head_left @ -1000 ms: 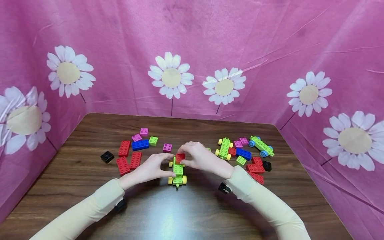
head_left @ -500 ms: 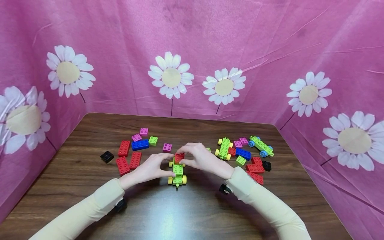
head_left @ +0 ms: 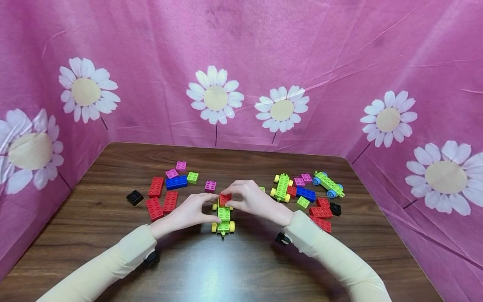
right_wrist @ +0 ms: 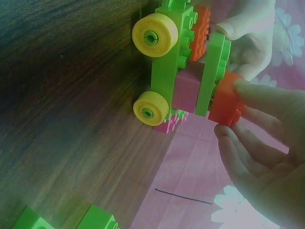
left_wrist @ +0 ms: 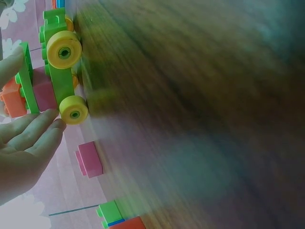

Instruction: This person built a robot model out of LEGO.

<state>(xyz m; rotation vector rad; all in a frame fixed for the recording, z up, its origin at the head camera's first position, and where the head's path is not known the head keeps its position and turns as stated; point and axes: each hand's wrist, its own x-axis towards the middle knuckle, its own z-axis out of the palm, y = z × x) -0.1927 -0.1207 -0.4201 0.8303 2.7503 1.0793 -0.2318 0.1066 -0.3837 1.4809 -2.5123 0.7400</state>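
In front of the person stands a toy car base (head_left: pixel 223 229), green with yellow wheels. A pink brick (right_wrist: pixel 187 87) sits on it, bearing a flat green plate (right_wrist: pixel 213 74). My right hand (head_left: pixel 254 202) pinches a small red brick (right_wrist: pixel 225 98) between thumb and fingers, at the far end of the plate's top. From the left, my left hand (head_left: pixel 188 211) grips the plate lengthwise. Its thumb is at the near end, and its fingertips lie by the far end and the pink brick in the left wrist view. Fingers partly hide the red brick in the head view.
Red bricks (head_left: pixel 170 202), a blue brick (head_left: pixel 176 182), a black brick (head_left: pixel 134 197) and a pink brick (head_left: pixel 210 186) lie left and behind. On the right are a yellow-wheeled base (head_left: pixel 281 187), a blue-wheeled base (head_left: pixel 329 184) and several more bricks (head_left: pixel 321 212).
The red brick has shifted slightly left and turned straighter over the green plate, with my right fingers still on it. My left hand and the car base have stayed in place.
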